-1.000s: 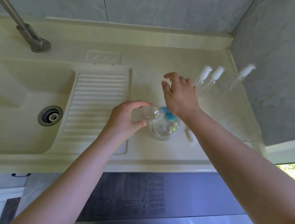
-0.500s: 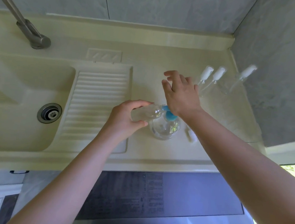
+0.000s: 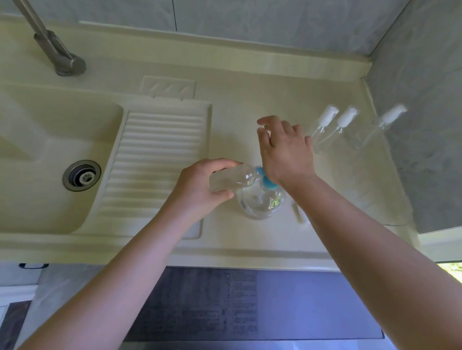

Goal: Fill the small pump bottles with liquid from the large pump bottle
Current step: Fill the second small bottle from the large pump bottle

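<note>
The large clear pump bottle [image 3: 261,202] with a blue pump head [image 3: 265,179] stands on the cream counter [image 3: 247,98]. My left hand [image 3: 203,189] grips a small clear bottle [image 3: 231,179] without its cap, tilted sideways with its mouth against the blue spout. The heel of my right hand [image 3: 285,149] presses on the blue pump head, with its fingers spread and lifted. Three small bottles with white pump caps [image 3: 326,124] [image 3: 344,124] [image 3: 385,124] stand at the back right. A loose white pump cap [image 3: 299,211] lies right of the large bottle.
A sink basin [image 3: 30,157] with a metal drain [image 3: 81,175] lies at the left, a ribbed draining board [image 3: 156,154] beside it. A metal tap [image 3: 54,47] rises at the back left. Grey tiled walls [image 3: 425,108] close off the back and right.
My right hand has sunk slightly over the pump head and its fingers have spread a little. My left hand holds the small bottle in the same spot.
</note>
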`<state>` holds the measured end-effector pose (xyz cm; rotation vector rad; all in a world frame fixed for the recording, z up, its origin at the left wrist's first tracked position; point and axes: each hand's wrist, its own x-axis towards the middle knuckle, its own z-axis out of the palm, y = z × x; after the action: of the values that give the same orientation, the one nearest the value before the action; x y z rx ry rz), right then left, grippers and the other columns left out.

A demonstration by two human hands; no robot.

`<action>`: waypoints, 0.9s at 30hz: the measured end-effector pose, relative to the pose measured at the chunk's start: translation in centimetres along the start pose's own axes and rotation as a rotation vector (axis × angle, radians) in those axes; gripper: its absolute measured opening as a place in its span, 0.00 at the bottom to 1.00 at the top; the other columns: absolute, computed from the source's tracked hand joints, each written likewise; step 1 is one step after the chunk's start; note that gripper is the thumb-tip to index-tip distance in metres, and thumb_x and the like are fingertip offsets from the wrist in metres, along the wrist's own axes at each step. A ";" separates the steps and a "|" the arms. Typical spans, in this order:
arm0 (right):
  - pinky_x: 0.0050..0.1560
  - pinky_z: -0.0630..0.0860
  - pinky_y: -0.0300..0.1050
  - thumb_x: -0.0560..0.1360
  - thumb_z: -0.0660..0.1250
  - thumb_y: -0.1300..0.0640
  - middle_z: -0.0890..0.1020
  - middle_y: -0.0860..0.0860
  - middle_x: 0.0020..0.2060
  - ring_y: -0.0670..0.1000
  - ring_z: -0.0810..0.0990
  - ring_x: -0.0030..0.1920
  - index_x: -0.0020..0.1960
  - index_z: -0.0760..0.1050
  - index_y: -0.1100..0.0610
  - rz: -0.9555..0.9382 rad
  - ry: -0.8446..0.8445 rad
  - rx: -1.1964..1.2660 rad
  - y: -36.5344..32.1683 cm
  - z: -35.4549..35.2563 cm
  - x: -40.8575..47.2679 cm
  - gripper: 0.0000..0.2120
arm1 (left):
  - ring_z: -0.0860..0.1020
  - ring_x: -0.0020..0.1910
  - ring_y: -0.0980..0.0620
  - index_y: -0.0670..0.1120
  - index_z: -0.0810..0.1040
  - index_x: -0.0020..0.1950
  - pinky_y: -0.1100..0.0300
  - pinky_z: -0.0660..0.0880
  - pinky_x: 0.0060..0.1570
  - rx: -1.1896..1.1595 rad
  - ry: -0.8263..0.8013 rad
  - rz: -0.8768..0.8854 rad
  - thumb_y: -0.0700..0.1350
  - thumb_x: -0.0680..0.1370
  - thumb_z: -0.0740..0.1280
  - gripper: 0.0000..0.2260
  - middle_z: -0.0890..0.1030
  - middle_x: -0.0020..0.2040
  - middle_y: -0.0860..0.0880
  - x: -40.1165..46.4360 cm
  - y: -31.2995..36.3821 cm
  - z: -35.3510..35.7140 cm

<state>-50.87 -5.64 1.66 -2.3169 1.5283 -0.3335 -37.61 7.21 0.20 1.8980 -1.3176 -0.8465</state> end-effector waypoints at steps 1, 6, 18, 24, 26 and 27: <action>0.62 0.62 0.53 0.83 0.50 0.47 0.77 0.49 0.63 0.57 0.69 0.64 0.69 0.68 0.47 -0.005 0.015 0.008 -0.2 -0.1 0.2 0.17 | 0.75 0.59 0.61 0.60 0.79 0.62 0.80 0.63 0.54 -0.001 0.005 -0.001 0.39 0.70 0.75 0.24 0.79 0.59 0.58 0.0 0.1 0.0; 0.62 0.62 0.53 0.83 0.51 0.48 0.77 0.49 0.63 0.57 0.69 0.63 0.67 0.69 0.47 -0.002 0.019 0.047 -0.2 -0.7 0.5 0.16 | 0.75 0.57 0.62 0.60 0.79 0.60 0.81 0.63 0.52 -0.020 0.019 0.003 0.38 0.70 0.76 0.24 0.80 0.58 0.59 -0.1 0.1 -0.2; 0.61 0.62 0.51 0.81 0.56 0.52 0.77 0.47 0.63 0.55 0.70 0.64 0.67 0.71 0.47 -0.016 -0.012 0.040 0.1 -0.5 0.3 0.15 | 0.74 0.58 0.62 0.61 0.79 0.62 0.82 0.61 0.51 0.006 0.017 -0.006 0.38 0.71 0.75 0.24 0.79 0.60 0.58 0.0 0.3 0.0; 0.61 0.64 0.52 0.82 0.54 0.51 0.79 0.48 0.61 0.57 0.70 0.62 0.65 0.71 0.49 -0.024 0.045 0.097 -0.1 -1.0 0.8 0.14 | 0.75 0.60 0.61 0.61 0.78 0.62 0.80 0.62 0.52 -0.015 0.026 -0.014 0.38 0.71 0.75 0.25 0.79 0.60 0.58 -0.1 0.4 0.1; 0.61 0.64 0.52 0.82 0.54 0.52 0.79 0.47 0.61 0.57 0.70 0.62 0.65 0.72 0.48 -0.032 0.017 0.115 0.1 -0.9 0.9 0.14 | 0.74 0.59 0.61 0.61 0.78 0.62 0.81 0.62 0.51 -0.016 0.029 -0.015 0.38 0.71 0.74 0.25 0.79 0.60 0.58 -0.1 0.4 0.1; 0.62 0.64 0.53 0.82 0.54 0.52 0.79 0.46 0.61 0.56 0.70 0.62 0.65 0.72 0.48 -0.019 -0.008 0.125 0.1 -0.6 0.6 0.14 | 0.74 0.59 0.61 0.61 0.78 0.62 0.81 0.62 0.51 -0.011 0.025 -0.014 0.38 0.71 0.74 0.25 0.78 0.60 0.58 -0.1 0.4 0.1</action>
<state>-50.97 -6.33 2.13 -2.2347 1.4391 -0.4122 -37.92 7.20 0.46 1.9055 -1.2828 -0.8329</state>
